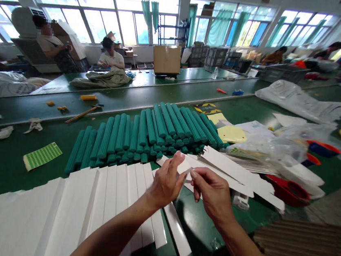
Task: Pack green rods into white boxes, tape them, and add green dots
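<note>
My left hand (167,182) is curled round a white card carton (183,166), only part of which shows between my hands. The thumb and fingertips of my right hand (212,192) pinch its near edge. Below my left hand, a narrow white strip (178,231) slants toward me; whether it joins the held piece I cannot tell. Flat white cartons (233,172) are stacked beyond my right hand. Long white cartons (113,195) lie side by side at the left, close to my left forearm. Just past them is a pile of green ribbed rods (158,130).
A green and yellow sticker sheet (42,155) lies at left. To the right are clear plastic bags (279,144), a red tape dispenser (289,190) and a yellow card (231,134). A cardboard box (166,59) stands farther back. Several people work across the room.
</note>
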